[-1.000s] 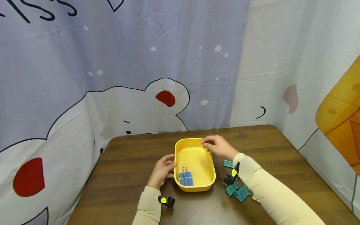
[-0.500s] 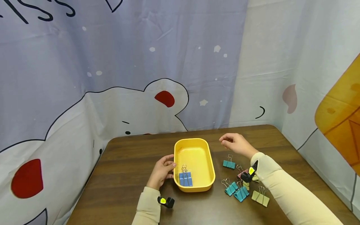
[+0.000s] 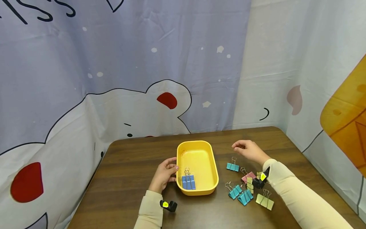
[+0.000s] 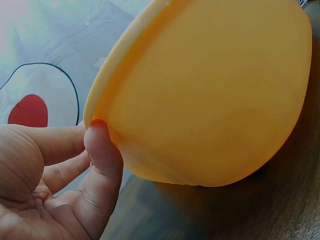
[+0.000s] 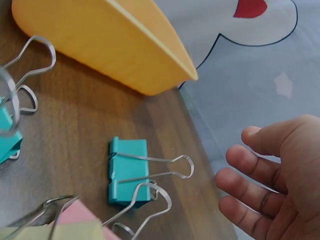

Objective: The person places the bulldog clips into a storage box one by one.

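Observation:
A yellow plastic tray stands on the table, and a blue binder clip lies in its near left corner. My left hand pinches the tray's left rim, thumb and fingers meeting at the edge in the left wrist view. My right hand hovers right of the tray with loosely bent fingers, holding nothing. Closest to it is a teal binder clip, which the right wrist view shows lying apart from the fingertips. Nearer me lie two more teal clips, a pink clip and yellow clips.
The brown wooden table ends at a patterned curtain behind and at the sides. The clips to the right of the tray lie close together, some overlapping. My right sleeve passes just beside them.
My right hand has moved right, away from above the tray's far right corner, bringing the clips under the arm into view. The left hand and the tray have stayed in place.

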The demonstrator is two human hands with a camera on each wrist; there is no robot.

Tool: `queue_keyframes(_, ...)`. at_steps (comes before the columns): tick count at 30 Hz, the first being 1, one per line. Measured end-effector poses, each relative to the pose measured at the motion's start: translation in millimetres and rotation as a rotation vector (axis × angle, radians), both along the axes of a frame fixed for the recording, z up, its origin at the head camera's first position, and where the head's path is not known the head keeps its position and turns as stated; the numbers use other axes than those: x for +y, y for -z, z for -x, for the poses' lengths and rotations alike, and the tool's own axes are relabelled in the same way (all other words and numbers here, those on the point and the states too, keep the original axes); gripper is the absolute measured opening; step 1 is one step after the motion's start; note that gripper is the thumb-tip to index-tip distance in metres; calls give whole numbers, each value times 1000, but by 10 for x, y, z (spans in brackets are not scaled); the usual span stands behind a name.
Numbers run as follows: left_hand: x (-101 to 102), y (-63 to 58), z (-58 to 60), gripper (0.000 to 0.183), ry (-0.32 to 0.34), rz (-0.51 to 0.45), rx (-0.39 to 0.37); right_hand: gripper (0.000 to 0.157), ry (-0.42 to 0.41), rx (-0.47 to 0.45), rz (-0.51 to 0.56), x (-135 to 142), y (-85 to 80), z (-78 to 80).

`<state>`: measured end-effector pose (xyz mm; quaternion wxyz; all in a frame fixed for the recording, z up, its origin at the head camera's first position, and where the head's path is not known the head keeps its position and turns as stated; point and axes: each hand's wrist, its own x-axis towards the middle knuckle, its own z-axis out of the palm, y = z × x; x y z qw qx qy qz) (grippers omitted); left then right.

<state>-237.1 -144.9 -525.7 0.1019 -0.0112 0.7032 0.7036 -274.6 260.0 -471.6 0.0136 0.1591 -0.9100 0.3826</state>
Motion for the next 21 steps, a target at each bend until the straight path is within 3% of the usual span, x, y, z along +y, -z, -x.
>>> queue_keyframes(11, 7, -17, -15, 47, -4, 7, 0, 18, 13, -82, 15, 34, 189, -22)
queue_keyframes(21, 5, -26, -19, 47, -7, 11, -4, 17, -25, -84, -22, -2, 331, -22)
